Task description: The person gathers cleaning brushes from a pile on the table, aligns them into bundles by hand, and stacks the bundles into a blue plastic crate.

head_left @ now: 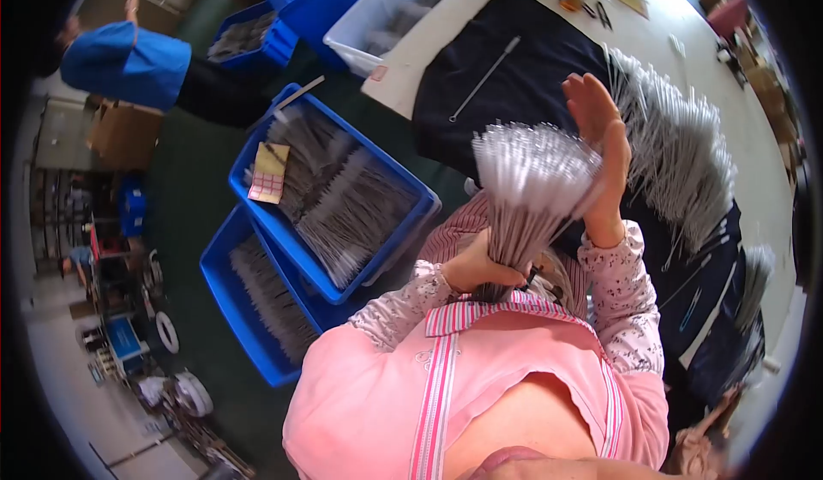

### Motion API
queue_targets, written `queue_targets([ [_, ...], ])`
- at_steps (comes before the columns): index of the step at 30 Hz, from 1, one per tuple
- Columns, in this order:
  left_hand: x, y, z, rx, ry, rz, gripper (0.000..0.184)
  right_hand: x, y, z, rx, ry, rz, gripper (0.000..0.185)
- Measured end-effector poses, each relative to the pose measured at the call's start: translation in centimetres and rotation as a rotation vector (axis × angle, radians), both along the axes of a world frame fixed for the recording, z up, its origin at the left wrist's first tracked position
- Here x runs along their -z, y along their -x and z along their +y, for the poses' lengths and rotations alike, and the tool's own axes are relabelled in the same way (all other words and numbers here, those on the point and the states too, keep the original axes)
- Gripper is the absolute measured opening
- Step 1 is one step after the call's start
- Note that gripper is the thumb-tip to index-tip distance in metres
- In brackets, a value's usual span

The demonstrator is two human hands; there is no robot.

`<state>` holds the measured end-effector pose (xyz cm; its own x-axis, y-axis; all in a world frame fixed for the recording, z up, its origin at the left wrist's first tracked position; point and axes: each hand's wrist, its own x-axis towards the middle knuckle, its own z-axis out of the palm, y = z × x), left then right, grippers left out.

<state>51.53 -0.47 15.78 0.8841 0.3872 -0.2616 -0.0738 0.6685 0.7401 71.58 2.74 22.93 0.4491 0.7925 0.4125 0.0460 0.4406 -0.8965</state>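
My left hand (482, 266) is wrapped round the wire stems of a thick bundle of straw brushes (536, 167), held upright in front of my chest with the white bristle ends up. My right hand (603, 150) is stretched flat with its palm turned to the bundle's right side, against or very close to the bristle ends. A single straw brush (486, 77) with a looped wire end lies on the dark cloth (454, 56) ahead. To the right, a large heap of straw brushes (677, 146) lies on the table.
Blue bins (420, 214) of grey-stemmed brushes stand at left, a yellow-and-pink packet (268, 173) on one. A clear tub (343, 51) stands by the white table (394, 94). A person in blue (129, 64) is at upper left; another person's hand (694, 450) shows lower right.
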Motion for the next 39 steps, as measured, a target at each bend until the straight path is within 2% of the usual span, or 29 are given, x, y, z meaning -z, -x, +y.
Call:
queue_targets([
  [2, 0.1, 0.0, 0.1, 0.026, 0.016, -0.029, 0.043, -0.8, 0.9, -0.8, -0.271, 0.006, 0.265, 0.063],
  [3, 0.3, 0.1, 0.0, 0.028, 0.007, -0.031, 0.044, -0.3, 0.9, -1.0, -0.253, -0.019, 0.27, 0.069],
  [6, -0.1, 0.1, 0.1, 0.048, -0.025, -0.032, 0.045, -0.7, 1.8, -1.2, -0.149, -0.184, 0.249, 0.067],
  [8, 0.2, 0.1, 0.1, 0.088, -0.032, -0.026, 0.046, 0.3, 1.0, -1.6, -0.142, -0.145, 0.093, 0.063],
  [9, 0.3, 0.1, 0.3, 0.154, -0.048, -0.046, 0.061, 0.6, 0.7, -1.7, -0.144, -0.124, 0.009, 0.062],
  [12, 0.6, -0.2, 0.3, 0.282, 0.471, -0.356, 0.08, -0.2, 1.2, -2.4, 0.04, -0.004, -0.183, 0.057],
  [13, 1.8, -0.6, -0.1, 0.317, 0.531, -0.447, 0.092, 0.2, 1.5, -2.5, 0.06, -0.03, -0.126, 0.054],
  [16, 3.1, -1.3, -0.6, 0.32, 0.767, -0.616, 0.094, -0.3, 2.0, -2.9, 0.193, 0.076, -0.152, 0.052],
  [18, 3.8, -1.8, -1.0, 0.354, 0.734, -0.621, 0.086, -0.7, 1.9, -2.9, 0.242, 0.12, -0.241, 0.052],
  [20, 3.4, -1.8, -0.8, 0.391, 0.606, -0.613, 0.069, -0.9, 2.1, -3.0, 0.273, 0.125, -0.319, 0.052],
  [21, 2.0, -1.7, -0.7, 0.305, 0.562, -0.484, 0.064, -0.9, 2.0, -3.1, 0.252, 0.084, -0.324, 0.051],
  [25, 1.9, -1.6, -0.3, 0.268, 0.362, -0.455, 0.046, -0.6, 2.3, -2.5, 0.158, 0.052, -0.192, 0.052],
  [28, 1.4, -0.4, 0.3, 0.137, 0.26, -0.351, 0.034, 0.6, 2.6, -0.9, -0.011, 0.021, -0.03, 0.056],
  [29, 1.4, -0.2, 0.5, 0.084, 0.202, -0.31, 0.03, 1.4, 2.4, 0.1, -0.161, -0.089, 0.073, 0.065],
  [31, 1.1, 0.7, 1.1, -0.016, 0.096, -0.23, 0.022, 1.9, 3.0, 1.7, -0.059, -0.119, 0.097, 0.068],
  [33, 1.1, 1.7, 1.8, -0.095, 0.115, -0.238, 0.022, 2.5, 3.3, 2.3, -0.024, -0.142, 0.098, 0.069],
  [39, 1.6, 4.2, 3.4, -0.257, 0.185, -0.295, 0.02, 4.4, 4.2, 3.8, -0.164, -0.051, 0.164, 0.065],
])
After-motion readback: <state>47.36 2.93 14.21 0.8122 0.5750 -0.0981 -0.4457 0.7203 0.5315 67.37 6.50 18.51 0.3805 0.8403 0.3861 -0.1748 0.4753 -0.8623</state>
